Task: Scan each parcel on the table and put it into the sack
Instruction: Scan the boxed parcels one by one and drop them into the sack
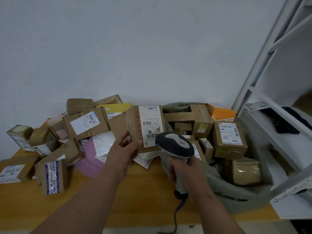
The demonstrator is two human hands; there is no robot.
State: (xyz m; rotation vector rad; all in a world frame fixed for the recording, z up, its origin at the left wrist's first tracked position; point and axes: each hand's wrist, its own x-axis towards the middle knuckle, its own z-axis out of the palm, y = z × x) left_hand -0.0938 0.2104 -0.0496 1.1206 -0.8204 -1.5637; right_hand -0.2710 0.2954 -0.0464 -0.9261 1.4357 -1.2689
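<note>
From the head camera, everything arranges itself around the yellow table (25,208) set against a pale wall. Above its middle the left hand (124,152) holds up a brown cardboard parcel (135,125), thumb on the front face and fingers curled round its lower left edge, so that the white shipping label (151,125) faces the person (the print reads upside down from here). Just right of that parcel, the right hand (184,169) is wrapped tight round the grip of a grey handheld scanner (174,145); its head sits close against the lower right corner of the label, and its cable (176,215) hangs down past the table's front edge.

On the table's left half lies a loose heap of unsorted parcels (86,124), mostly brown boxes with white labels, among them a box wrapped in blue-printed tape (52,176) near the front and a pink mailer bag (92,154) with a white one beside it under the raised parcel.

At the table's right end a grey-green sack (236,191) gapes open, already filled with boxes, including a labelled carton (229,139) on top and an orange mailer (222,112) at its far rim. Beyond the table's right end stands a white metal shelf rack (278,81).
</note>
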